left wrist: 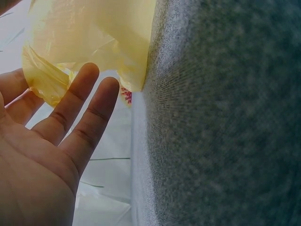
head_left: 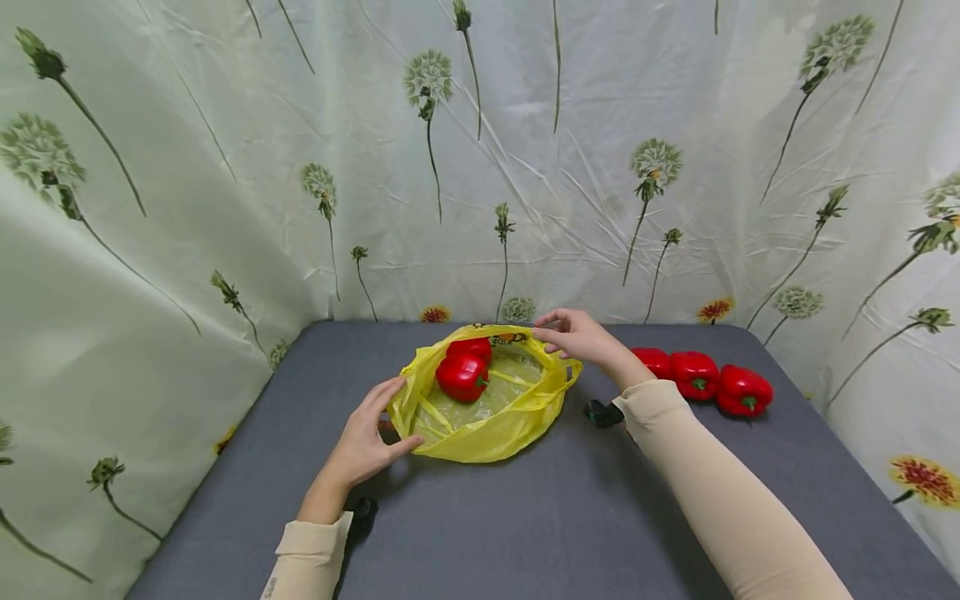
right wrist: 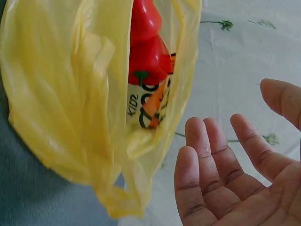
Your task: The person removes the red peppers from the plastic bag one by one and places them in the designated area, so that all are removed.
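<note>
A yellow plastic bag stands on the table with its mouth spread wide. Inside it, toward the back left, lie two red bell peppers, the front one with its green stem turned right. At the bag's left side is my left hand, thumb and fingers spread around the edge; in the left wrist view its fingers are extended against or close to the yellow plastic. My right hand hovers by the back right rim, fingers loosely bent. The right wrist view shows nothing in that hand, apart from the bag.
Three more red bell peppers stand in a row at the right of the table, the nearest toward the right edge. The dark grey table meets a pale curtain printed with dandelions behind and at both sides.
</note>
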Demonstrator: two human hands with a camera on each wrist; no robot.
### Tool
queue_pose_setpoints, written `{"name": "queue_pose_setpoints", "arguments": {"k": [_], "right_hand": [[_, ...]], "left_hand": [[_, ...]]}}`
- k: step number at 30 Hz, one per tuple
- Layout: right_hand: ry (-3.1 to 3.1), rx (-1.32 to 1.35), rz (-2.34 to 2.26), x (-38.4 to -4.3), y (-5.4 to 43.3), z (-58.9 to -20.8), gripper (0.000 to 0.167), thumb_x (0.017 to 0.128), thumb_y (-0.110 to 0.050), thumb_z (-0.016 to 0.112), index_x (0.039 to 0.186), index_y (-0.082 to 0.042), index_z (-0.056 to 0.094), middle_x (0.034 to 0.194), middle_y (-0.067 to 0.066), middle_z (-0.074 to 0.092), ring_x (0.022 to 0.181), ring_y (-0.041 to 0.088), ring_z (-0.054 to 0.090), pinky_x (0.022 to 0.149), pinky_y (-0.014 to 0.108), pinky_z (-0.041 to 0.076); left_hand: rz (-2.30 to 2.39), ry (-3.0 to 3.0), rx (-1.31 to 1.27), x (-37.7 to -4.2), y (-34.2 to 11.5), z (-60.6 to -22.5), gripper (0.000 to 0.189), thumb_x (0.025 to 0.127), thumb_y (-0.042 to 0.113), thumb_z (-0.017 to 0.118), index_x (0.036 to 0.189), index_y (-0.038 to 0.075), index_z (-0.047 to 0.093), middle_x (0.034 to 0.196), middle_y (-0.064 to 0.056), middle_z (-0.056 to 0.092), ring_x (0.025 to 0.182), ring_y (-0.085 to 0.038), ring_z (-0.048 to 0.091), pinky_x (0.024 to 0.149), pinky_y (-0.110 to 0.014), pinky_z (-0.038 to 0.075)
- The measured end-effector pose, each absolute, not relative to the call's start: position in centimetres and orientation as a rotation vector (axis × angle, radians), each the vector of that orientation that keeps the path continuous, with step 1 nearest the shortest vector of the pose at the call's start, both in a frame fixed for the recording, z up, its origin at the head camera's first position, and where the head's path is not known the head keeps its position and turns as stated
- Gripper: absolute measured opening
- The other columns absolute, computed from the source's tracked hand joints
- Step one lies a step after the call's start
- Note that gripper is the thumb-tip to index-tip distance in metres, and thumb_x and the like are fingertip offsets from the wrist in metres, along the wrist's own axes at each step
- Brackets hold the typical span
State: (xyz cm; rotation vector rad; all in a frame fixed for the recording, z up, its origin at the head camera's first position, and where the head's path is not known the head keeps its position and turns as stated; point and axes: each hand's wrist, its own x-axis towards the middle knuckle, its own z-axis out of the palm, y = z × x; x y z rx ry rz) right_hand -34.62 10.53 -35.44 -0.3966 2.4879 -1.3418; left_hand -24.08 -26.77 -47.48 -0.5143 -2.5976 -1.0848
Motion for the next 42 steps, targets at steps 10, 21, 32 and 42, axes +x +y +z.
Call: {"name": "queue_pose_setpoints", "arguments": {"k": [10,21,32,42], "right_hand": [[2.445,-0.392,-1.325,-35.4,6.6,-35.6,0.043,0.110,-0.036,0.063,0.141,-0.007,0.063,0.133,0.019,0.069,0.114,0.029,0.070,0.095,0.038,0.058],[2.452,-0.387,-1.315,-36.1,3.0,-37.1,0.036,0.109,-0.032,0.063,0.134,-0.005,0.069,0.140,0.021,0.066,0.122,0.034,0.065,0.091,0.035,0.054],[2.460,-0.446,-1.273,-36.6,1.5,-38.0,0.040,0.108,-0.033,0.063,0.132,-0.002,0.071,0.138,0.018,0.067,0.131,0.034,0.061,0.108,0.043,0.051],[2.498,-0.412,-1.254,-36.8,0.6,-38.8,0.041,0.107,-0.034,0.065,0.133,-0.003,0.068,0.131,0.018,0.069,0.123,0.032,0.064,0.105,0.043,0.052]], "left_hand": [[-1.066,-2.604,-0.524,-24.1,-26.9,-47.6,0.095,0.081,0.024,0.096,0.160,0.002,0.047,0.160,-0.019,0.051,0.136,-0.039,0.059,0.085,-0.037,0.064],[-1.060,-2.611,-0.534,-24.1,-26.6,-47.6,0.095,0.082,0.028,0.095,0.160,0.002,0.048,0.159,-0.019,0.052,0.136,-0.038,0.060,0.085,-0.036,0.063],[-1.047,-2.620,-0.515,-24.0,-26.7,-47.5,0.095,0.082,0.029,0.095,0.160,0.002,0.048,0.159,-0.018,0.052,0.137,-0.037,0.059,0.086,-0.036,0.063],[-1.049,-2.616,-0.532,-24.0,-26.7,-47.5,0.095,0.082,0.028,0.095,0.160,0.003,0.048,0.160,-0.018,0.052,0.136,-0.037,0.059,0.085,-0.036,0.063]]}}
